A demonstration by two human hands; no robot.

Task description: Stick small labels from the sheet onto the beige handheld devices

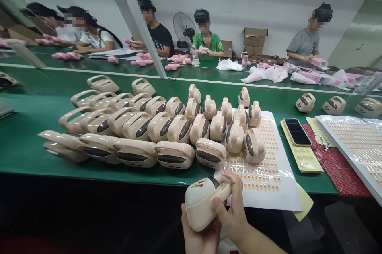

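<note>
Green table (26,142) with beige cases (174,154), left hand (198,240) clasped around one case (199,202), right hand (235,214) pinching its handle (222,192).

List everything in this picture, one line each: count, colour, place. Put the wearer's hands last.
Handled cases: dozens, beige, crowded on belt.
Belt: one, green, across the view.
Sticker sheets: two, white with orange stickers, near right.
Phone: one, black, on yellow slip.
Red bag: one, right of yellow slip.
Pink pieces: many, far side.
Fan: one, dark, back wall.
Cardboard boxes: two, brown, back wall.
Co-workers: five, seated along far side.
Held case: one, beige, red print, in both hands.
Left hand: one, cups held case from below.
Right hand: one, grips its handle.
</note>
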